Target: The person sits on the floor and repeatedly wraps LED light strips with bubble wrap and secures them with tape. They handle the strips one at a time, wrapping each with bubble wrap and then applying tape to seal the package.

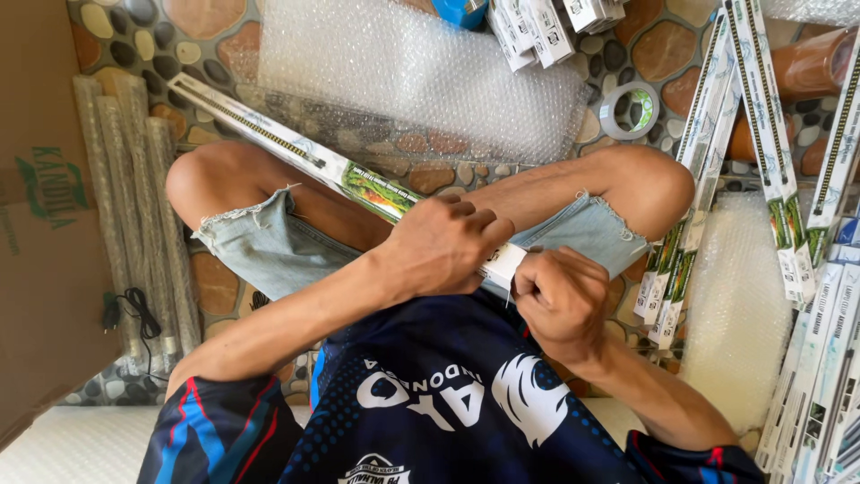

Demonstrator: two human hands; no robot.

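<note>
Both grips are closed on the near end of a long narrow box (296, 152): the left hand (443, 246) wraps it from above, the right hand (560, 296) pinches its white end. The box slants across the lap, far end over the bubble wrap (421, 76).

1 long narrow box (296, 148) across the lap, 2 hands on its near end: left hand (443, 246), right hand (560, 300). 1 tape roll (629, 109). 1 bubble wrap sheet (421, 72) on floor. 3 bubble-wrapped sticks (134, 206) at left. 1 cardboard box (40, 224). Long boxes at right (761, 134): approx 10+, can't count exactly.
</note>
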